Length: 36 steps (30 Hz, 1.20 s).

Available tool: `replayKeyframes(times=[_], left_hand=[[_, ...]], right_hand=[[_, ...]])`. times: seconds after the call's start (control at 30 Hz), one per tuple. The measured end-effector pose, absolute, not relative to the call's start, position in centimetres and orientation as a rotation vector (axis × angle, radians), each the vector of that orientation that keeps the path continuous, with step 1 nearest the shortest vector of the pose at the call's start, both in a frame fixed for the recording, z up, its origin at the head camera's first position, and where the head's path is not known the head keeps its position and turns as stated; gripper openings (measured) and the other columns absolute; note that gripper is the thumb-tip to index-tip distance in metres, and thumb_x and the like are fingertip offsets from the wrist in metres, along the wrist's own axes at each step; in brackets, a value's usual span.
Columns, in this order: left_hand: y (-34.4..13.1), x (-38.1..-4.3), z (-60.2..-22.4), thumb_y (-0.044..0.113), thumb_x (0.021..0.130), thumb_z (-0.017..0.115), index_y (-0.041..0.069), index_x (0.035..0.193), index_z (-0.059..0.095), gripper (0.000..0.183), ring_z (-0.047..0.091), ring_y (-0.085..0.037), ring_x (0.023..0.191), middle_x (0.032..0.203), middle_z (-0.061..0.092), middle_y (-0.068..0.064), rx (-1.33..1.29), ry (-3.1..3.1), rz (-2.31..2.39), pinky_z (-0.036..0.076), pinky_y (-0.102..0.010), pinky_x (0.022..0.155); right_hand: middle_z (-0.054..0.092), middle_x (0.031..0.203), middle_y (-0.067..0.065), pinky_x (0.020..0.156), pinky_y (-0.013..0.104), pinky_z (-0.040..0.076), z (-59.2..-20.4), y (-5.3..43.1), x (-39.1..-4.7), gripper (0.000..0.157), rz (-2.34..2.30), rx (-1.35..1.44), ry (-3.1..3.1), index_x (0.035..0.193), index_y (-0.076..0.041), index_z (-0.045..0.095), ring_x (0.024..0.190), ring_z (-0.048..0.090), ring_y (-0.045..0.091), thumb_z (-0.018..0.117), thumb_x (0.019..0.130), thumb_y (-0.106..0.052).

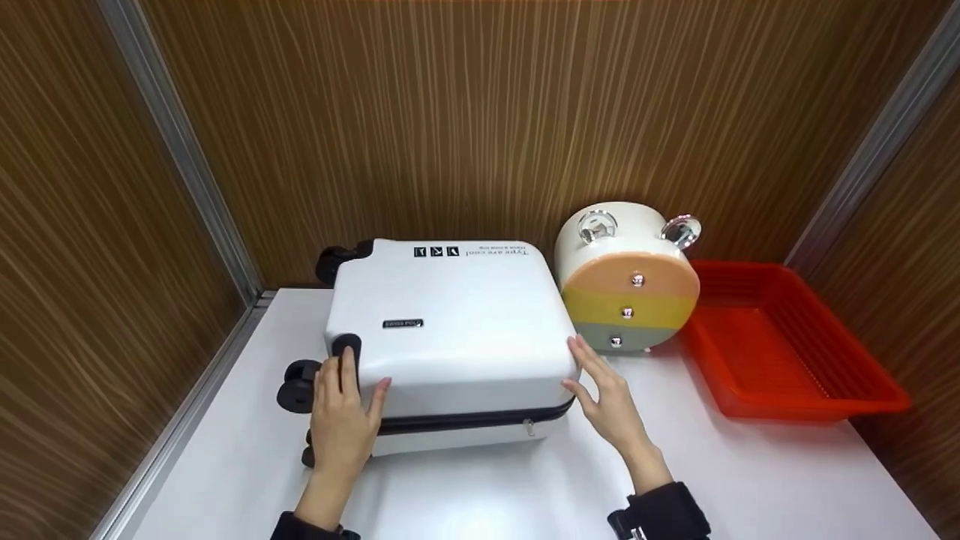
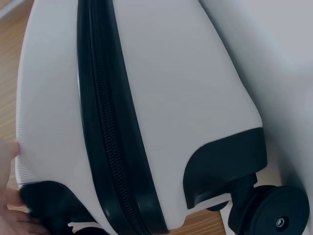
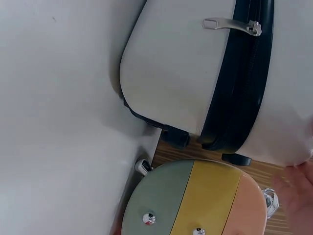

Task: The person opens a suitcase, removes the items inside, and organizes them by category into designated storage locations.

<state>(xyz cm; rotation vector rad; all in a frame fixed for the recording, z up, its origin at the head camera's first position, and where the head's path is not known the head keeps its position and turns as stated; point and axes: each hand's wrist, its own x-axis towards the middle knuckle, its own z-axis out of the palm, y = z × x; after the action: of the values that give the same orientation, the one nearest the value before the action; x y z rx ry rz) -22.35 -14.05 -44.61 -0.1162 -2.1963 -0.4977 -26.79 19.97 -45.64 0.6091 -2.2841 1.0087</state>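
Observation:
A white hard-shell suitcase lies flat on the white table, its black wheels toward the left. My left hand rests on its front left corner, fingers extended over the black corner guard and thumb apart on the white shell. At the front right corner, my right hand touches the shell with fairly straight fingers and thumb. A dark zipper band runs round the suitcase side, with a metal zipper pull near the right end. In both wrist views, only part of each hand shows at the edge.
Right beside the suitcase stands a round cabinet with orange, yellow and green drawer fronts and silver knobs. Farther right is a red plastic basket. Wood-grain panels enclose the table at the back and sides.

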Motion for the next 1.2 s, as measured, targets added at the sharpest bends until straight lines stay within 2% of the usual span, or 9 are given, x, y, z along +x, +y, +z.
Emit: replayKeyframes(times=[0.1, 0.2, 0.33, 0.4, 0.5, 0.73, 0.87, 1.0, 1.2], left_hand=[[-14.0, -22.5, -44.7, 0.041, 0.084, 0.056, -0.010, 0.125, 0.041, 0.067, 0.043, -0.041, 0.109, 0.114, 0.044, -0.032, -0.103, -2.189, -0.489, 0.029, -0.046, 0.097], [-13.9, -22.5, -44.9, 0.044, 0.085, 0.053, -0.010, 0.125, 0.041, 0.068, 0.042, -0.042, 0.109, 0.114, 0.044, -0.032, -0.093, -2.185, -0.491, 0.030, -0.047, 0.096], [-13.8, -22.5, -45.0, 0.045, 0.086, 0.051, -0.010, 0.125, 0.041, 0.068, 0.042, -0.042, 0.109, 0.114, 0.044, -0.032, -0.093, -2.170, -0.490, 0.030, -0.047, 0.096], [-13.8, -22.6, -45.1, 0.046, 0.086, 0.050, -0.009, 0.125, 0.041, 0.068, 0.043, -0.042, 0.109, 0.113, 0.044, -0.031, -0.093, -2.161, -0.485, 0.030, -0.046, 0.096], [-13.9, -22.7, -45.2, 0.046, 0.086, 0.050, -0.009, 0.124, 0.041, 0.068, 0.043, -0.041, 0.108, 0.113, 0.045, -0.031, -0.091, -2.147, -0.480, 0.030, -0.046, 0.097], [-13.9, -22.8, -45.2, 0.046, 0.086, 0.050, -0.009, 0.125, 0.041, 0.068, 0.042, -0.040, 0.110, 0.114, 0.045, -0.031, -0.084, -2.143, -0.480, 0.029, -0.044, 0.097], [-13.8, -22.8, -45.3, 0.045, 0.086, 0.050, -0.010, 0.125, 0.041, 0.068, 0.043, -0.039, 0.109, 0.113, 0.045, -0.030, -0.092, -2.147, -0.457, 0.028, -0.043, 0.098], [-13.8, -22.8, -45.4, 0.045, 0.087, 0.049, -0.010, 0.125, 0.041, 0.067, 0.043, -0.039, 0.109, 0.113, 0.045, -0.030, -0.096, -2.151, -0.449, 0.028, -0.043, 0.099], [-13.9, -22.8, -45.4, 0.044, 0.085, 0.052, -0.010, 0.124, 0.042, 0.067, 0.043, -0.040, 0.108, 0.113, 0.045, -0.031, -0.088, -2.135, -0.463, 0.028, -0.044, 0.098]], right_hand=[[0.052, 0.122, 0.015, 0.080, 0.042, 0.045, -46.4, 19.0, -25.8, 0.052, 1.032, 0.425, -2.208, 0.125, -0.006, 0.049, 0.104, 0.053, 0.029, 0.068, 0.077, -0.008], [0.060, 0.106, 0.015, 0.064, 0.041, 0.049, -47.7, 18.0, -24.6, 0.040, 1.038, 0.249, -2.161, 0.116, -0.001, 0.055, 0.085, 0.060, 0.027, 0.067, 0.078, -0.007], [0.064, 0.085, 0.008, 0.059, 0.037, 0.049, -49.8, 17.2, -23.6, 0.017, 1.009, 0.121, -2.199, 0.095, -0.002, 0.061, 0.071, 0.060, 0.020, 0.065, 0.079, -0.008], [0.064, 0.079, 0.004, 0.059, 0.034, 0.049, -50.7, 16.8, -23.4, 0.011, 1.018, 0.097, -2.234, 0.089, -0.004, 0.062, 0.067, 0.059, 0.016, 0.065, 0.080, -0.010], [0.064, 0.074, 0.001, 0.059, 0.030, 0.048, -51.9, 16.2, -23.1, 0.011, 1.064, 0.087, -2.279, 0.085, -0.006, 0.062, 0.065, 0.059, 0.012, 0.065, 0.081, -0.016], [0.066, 0.082, 0.004, 0.068, 0.034, 0.049, -53.8, 14.7, -22.9, 0.028, 1.304, 0.119, -2.383, 0.089, -0.005, 0.064, 0.072, 0.062, 0.014, 0.067, 0.077, -0.030], [0.066, 0.081, 0.005, 0.068, 0.028, 0.050, -53.8, 14.2, -22.8, 0.023, 1.365, 0.160, -2.415, 0.089, -0.003, 0.062, 0.073, 0.063, 0.014, 0.066, 0.078, -0.023], [0.065, 0.073, 0.001, 0.058, 0.022, 0.048, -53.3, 14.0, -22.6, 0.009, 1.313, 0.169, -2.444, 0.084, -0.003, 0.063, 0.062, 0.060, 0.009, 0.065, 0.079, -0.011], [0.061, 0.065, -0.002, 0.049, 0.019, 0.044, -52.4, 13.5, -21.6, 0.002, 1.097, 0.287, -2.466, 0.080, -0.001, 0.063, 0.053, 0.051, 0.002, 0.063, 0.078, -0.001]])
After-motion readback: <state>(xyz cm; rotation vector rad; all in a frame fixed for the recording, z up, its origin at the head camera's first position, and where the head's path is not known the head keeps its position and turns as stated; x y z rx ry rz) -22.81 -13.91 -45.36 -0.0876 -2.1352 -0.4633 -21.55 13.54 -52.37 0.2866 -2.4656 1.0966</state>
